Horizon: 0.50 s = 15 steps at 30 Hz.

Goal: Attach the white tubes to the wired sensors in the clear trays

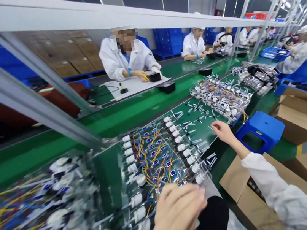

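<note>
My left hand [178, 215] is raised above the near end of a clear plastic tray [123, 173]. Its back faces me, and its slightly bent fingers reach right with nothing visible in them. White cylindrical parts [182, 147] with black ends line both sides of the tray. Between them run tangled coloured wires [153, 153] and small blue boards [163, 155]. Farther right, my right hand [223, 132] is over the bench edge, its thumb and forefinger pinched on what looks like a thin white strip [211, 127]. Loose white strips with black pieces [199, 110] lie beyond it.
More wired parts fill a blurred tray [50, 215] at left and a stacked tray [222, 95] at right. A blue stool [262, 127] and open cardboard boxes [297, 114] stand right. Across the green conveyor [99, 123], a co-worker [130, 57] handles a black part. A metal post [46, 92] slants at left.
</note>
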{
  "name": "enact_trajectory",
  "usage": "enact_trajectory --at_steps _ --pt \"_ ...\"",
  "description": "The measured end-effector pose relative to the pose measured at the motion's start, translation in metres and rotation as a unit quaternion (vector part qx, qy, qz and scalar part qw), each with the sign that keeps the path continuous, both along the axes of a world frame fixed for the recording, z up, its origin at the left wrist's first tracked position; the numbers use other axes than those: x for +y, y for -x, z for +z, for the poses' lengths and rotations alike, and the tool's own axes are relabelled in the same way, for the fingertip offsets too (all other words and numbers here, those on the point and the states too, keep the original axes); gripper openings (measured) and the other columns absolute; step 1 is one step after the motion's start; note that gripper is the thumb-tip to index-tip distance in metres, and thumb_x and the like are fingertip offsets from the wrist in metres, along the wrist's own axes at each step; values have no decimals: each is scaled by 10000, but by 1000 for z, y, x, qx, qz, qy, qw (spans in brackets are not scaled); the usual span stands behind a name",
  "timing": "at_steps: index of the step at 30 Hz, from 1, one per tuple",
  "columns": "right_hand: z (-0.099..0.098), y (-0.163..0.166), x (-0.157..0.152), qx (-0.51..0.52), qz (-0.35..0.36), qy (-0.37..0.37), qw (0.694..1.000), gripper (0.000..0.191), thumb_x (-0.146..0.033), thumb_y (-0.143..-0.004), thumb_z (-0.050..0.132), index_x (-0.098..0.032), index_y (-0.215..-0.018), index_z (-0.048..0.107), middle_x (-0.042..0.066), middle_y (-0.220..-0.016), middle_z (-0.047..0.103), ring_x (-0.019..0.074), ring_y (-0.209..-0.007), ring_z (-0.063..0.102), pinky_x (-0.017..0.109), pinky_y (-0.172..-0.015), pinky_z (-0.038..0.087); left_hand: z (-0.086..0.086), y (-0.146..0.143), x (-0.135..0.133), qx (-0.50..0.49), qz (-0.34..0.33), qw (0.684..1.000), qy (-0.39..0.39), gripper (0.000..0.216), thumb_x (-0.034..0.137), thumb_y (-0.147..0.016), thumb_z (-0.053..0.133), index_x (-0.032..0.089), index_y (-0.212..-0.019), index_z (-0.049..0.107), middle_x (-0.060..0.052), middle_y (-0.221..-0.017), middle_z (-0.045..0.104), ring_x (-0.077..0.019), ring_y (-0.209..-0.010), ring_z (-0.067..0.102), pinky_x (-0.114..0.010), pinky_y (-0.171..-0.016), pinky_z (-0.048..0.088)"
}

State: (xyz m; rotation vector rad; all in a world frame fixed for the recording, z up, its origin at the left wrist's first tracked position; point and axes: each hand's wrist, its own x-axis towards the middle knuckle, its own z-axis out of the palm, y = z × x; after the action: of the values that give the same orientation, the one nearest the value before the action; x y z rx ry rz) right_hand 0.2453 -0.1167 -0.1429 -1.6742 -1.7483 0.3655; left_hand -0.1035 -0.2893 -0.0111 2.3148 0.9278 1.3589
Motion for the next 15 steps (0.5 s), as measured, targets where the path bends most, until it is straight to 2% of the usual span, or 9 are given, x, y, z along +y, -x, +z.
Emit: enact_trajectory --at_steps 2,5,6,8,9,11,13,15 --pt "12 19 38 -60 57 2 997 280 -342 -1004 531 -188 -1127 730 89 -1070 724 202 -925 670 338 -924 537 -8 -1 17 -62 -9 998 2 253 71 -989 582 285 -1095 666 5 -924 796 -193 -826 756 -386 -766 604" --pt "16 39 82 -140 102 21 985 324 -187 -968 562 -157 -1258 704 134 -1268 680 228 -1161 633 347 -1076 468 -9 11 33 -130 48 989 51 150 119 -991 608 232 -900 647 16 -778 752 -167 -732 724 -325 -705 579" --pt "14 43 93 -163 105 33 980 331 -129 -942 571 -129 -1245 706 158 -1271 672 238 -1174 629 346 -1083 459 -6 17 36 -119 75 988 70 184 156 -1003 606 219 -832 631 15 -741 730 -159 -711 709 -308 -691 567" --pt "9 48 106 -205 98 54 972 307 -51 -899 578 -79 -1171 717 204 -1230 669 258 -1153 638 347 -1070 457 7 25 37 -34 105 988 104 265 211 -1040 552 206 -791 642 -1 -752 729 -155 -715 702 -297 -692 551" --pt "6 49 110 -221 90 62 969 285 -32 -890 575 -64 -1134 720 219 -1205 668 265 -1136 644 349 -1058 459 15 27 35 22 114 987 111 277 216 -1058 506 202 -839 675 -17 -810 752 -164 -755 714 -306 -720 554" --pt "3 49 114 -245 73 69 964 254 -33 -900 561 -54 -1100 716 235 -1180 669 271 -1116 651 349 -1034 464 37 21 29 135 122 977 108 276 195 -1074 437 195 -1063 713 -56 -1007 787 -201 -907 737 -348 -816 560" --pt "4 48 116 -256 58 68 963 242 -61 -925 545 -63 -1096 715 229 -1158 680 266 -1094 658 344 -1009 473 58 7 17 236 118 960 92 297 185 -1063 450 196 -1272 659 -86 -1153 770 -240 -1009 723 -389 -860 552" --pt "9 46 118 -256 52 57 964 223 -115 -950 549 -86 -1094 717 211 -1141 693 259 -1065 664 341 -982 485 74 -12 -1 311 90 942 93 322 245 -1041 534 203 -1351 611 -95 -1174 753 -258 -1003 709 -402 -835 546"
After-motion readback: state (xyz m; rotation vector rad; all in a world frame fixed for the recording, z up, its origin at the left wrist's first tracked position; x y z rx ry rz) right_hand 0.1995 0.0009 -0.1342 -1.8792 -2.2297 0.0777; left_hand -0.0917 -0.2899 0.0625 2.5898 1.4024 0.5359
